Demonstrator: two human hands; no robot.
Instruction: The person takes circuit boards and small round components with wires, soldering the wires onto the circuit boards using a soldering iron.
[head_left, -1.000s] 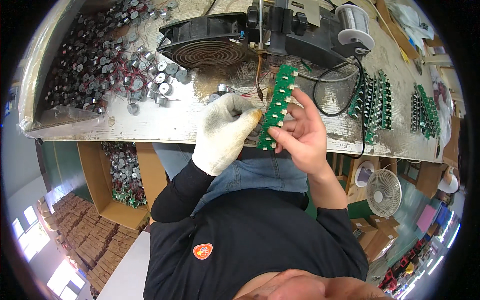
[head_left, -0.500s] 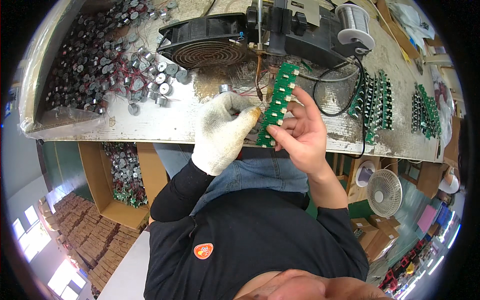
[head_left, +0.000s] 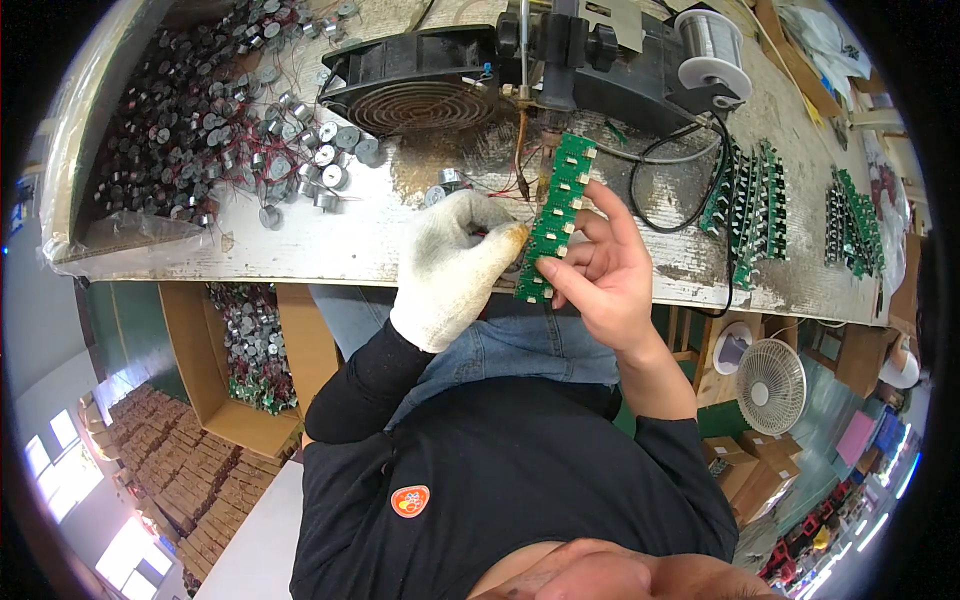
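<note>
Pinching green circuit strip (head_left: 556, 218): right hand (head_left: 600, 275) fingers underneath, gloved left hand (head_left: 452, 268) fingers closed on edge.

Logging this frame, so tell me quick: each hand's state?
Left hand: gloved, shut on the green circuit board strip.
Right hand: bare, shut on the same strip.

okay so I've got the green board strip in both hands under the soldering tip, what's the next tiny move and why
Probably nudge the green circuit board strip up a touch: its top end sits just below the soldering tip, not clearly touching. The gloved left hand and bare right hand already pinch it.
</note>
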